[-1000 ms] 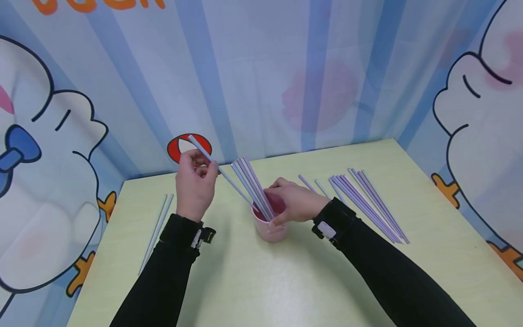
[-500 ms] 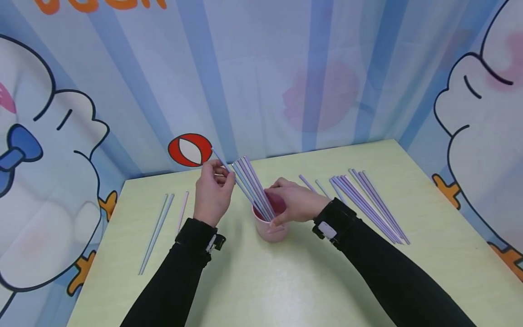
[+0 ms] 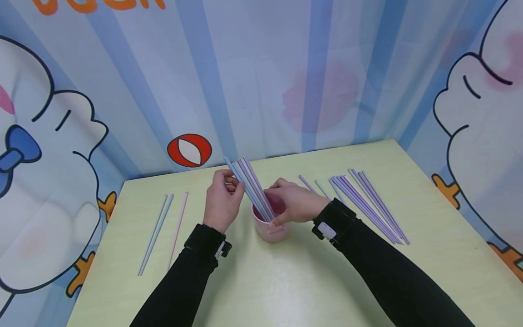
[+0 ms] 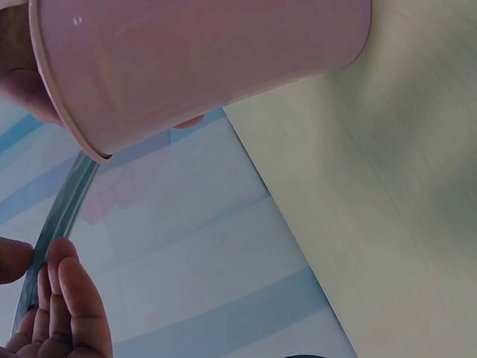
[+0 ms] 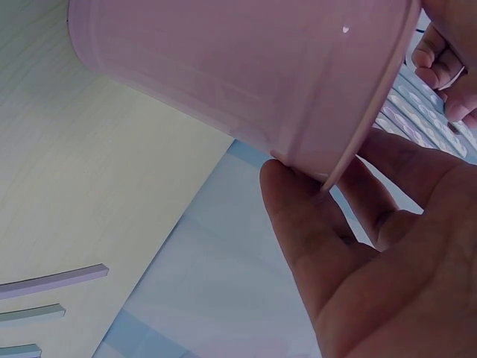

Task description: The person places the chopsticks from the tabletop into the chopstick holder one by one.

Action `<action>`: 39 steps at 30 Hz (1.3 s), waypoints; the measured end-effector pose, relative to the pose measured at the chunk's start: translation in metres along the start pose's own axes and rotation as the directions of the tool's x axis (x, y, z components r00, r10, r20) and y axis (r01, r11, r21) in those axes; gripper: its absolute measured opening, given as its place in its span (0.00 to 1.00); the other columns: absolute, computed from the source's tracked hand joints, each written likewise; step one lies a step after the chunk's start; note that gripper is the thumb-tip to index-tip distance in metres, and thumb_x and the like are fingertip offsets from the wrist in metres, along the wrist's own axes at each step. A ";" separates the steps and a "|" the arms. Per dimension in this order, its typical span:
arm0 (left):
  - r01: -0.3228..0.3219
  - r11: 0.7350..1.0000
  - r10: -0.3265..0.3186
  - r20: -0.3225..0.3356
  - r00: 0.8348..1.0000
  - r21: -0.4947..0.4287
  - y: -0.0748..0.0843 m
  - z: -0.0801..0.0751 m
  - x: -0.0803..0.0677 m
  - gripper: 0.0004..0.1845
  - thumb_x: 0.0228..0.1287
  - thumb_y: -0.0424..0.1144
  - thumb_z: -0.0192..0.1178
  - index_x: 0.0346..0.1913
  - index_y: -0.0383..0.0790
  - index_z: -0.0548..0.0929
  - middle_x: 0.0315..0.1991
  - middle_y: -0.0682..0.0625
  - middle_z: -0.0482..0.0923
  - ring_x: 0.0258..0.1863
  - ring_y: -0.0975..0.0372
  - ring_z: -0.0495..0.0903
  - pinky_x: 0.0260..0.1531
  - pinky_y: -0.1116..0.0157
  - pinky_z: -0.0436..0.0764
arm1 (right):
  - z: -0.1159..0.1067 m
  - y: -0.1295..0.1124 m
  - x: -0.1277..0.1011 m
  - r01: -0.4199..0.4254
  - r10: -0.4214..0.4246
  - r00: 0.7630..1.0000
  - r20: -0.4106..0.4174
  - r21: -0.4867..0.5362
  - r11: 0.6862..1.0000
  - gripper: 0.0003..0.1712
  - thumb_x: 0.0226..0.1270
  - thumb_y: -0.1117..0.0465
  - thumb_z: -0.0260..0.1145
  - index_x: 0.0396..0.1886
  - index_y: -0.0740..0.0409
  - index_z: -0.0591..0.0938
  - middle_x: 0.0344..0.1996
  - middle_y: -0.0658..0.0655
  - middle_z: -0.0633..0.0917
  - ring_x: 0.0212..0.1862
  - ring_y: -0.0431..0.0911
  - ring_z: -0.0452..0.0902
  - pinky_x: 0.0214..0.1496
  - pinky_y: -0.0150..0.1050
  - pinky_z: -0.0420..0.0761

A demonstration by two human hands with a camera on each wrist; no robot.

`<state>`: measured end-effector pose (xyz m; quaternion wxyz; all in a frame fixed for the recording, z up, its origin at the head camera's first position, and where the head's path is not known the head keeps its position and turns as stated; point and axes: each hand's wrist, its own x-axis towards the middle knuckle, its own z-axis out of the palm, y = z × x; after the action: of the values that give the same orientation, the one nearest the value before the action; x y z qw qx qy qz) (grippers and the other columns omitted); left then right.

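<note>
A pink cup (image 3: 270,232) stands upright on the table, holding several blue and lilac straws (image 3: 254,182) that lean to the left. My right hand (image 3: 297,200) grips the cup at its rim, fingers on the far side and thumb on the near side. On the left of the bundle, my left hand (image 3: 223,202) pinches a blue straw (image 3: 229,163) whose lower end is in the cup. Seen from the left wrist, thumb and fingertips (image 4: 78,287) meet around the straw below the cup's rim. The straws' bottom ends are hidden inside the cup.
Two bluish straws (image 3: 156,234) and one pink straw (image 3: 178,227) lie on the table (image 3: 245,290) at left. Several lilac and blue straws (image 3: 363,206) lie spread at right, partly behind the right wrist. A printed curtain (image 3: 253,91) hangs behind the table.
My left hand has moved right and slightly down, bringing the blue straw against the bundle. The pink straw at left has come into view. My right hand and the cup have stayed put.
</note>
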<state>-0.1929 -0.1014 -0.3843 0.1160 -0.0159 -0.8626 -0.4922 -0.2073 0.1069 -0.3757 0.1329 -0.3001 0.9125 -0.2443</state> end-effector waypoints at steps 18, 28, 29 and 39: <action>0.040 0.999 -0.041 0.056 0.998 0.021 -0.004 0.008 -0.007 0.19 0.69 0.39 0.60 0.57 0.39 0.68 0.41 0.46 0.75 0.38 0.58 0.77 0.38 0.63 0.82 | 0.001 0.001 0.001 0.012 -0.012 1.000 -0.003 -0.008 1.000 0.48 0.47 0.49 0.81 0.69 0.53 0.71 0.54 0.52 0.72 0.53 0.46 0.73 0.54 0.35 0.75; 0.017 0.999 -0.019 0.054 0.998 0.029 -0.007 0.009 -0.007 0.19 0.68 0.39 0.61 0.56 0.39 0.69 0.41 0.47 0.76 0.38 0.58 0.78 0.38 0.63 0.83 | 0.000 0.000 0.000 0.001 -0.001 1.000 0.003 -0.007 1.000 0.49 0.46 0.47 0.81 0.69 0.53 0.71 0.53 0.52 0.72 0.52 0.44 0.72 0.54 0.35 0.75; 0.016 0.999 -0.018 0.056 0.998 0.028 -0.007 0.008 -0.007 0.19 0.68 0.39 0.61 0.56 0.39 0.69 0.41 0.47 0.76 0.38 0.58 0.78 0.38 0.63 0.83 | 0.000 0.000 0.000 -0.001 0.001 1.000 0.003 -0.005 1.000 0.49 0.46 0.47 0.81 0.69 0.53 0.71 0.53 0.52 0.72 0.52 0.44 0.72 0.54 0.34 0.75; 0.007 0.983 -0.006 -0.003 1.000 0.184 -0.035 -0.023 -0.003 0.20 0.70 0.42 0.58 0.59 0.37 0.71 0.40 0.46 0.77 0.39 0.56 0.78 0.39 0.60 0.81 | 0.001 0.000 0.001 -0.007 0.007 1.000 -0.001 0.003 1.000 0.49 0.46 0.49 0.81 0.69 0.53 0.71 0.53 0.52 0.72 0.53 0.44 0.72 0.55 0.34 0.74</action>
<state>-0.1904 -0.1388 -0.4030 0.1165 -0.0017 -0.9042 -0.4108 -0.2075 0.1061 -0.3768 0.1337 -0.2964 0.9133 -0.2452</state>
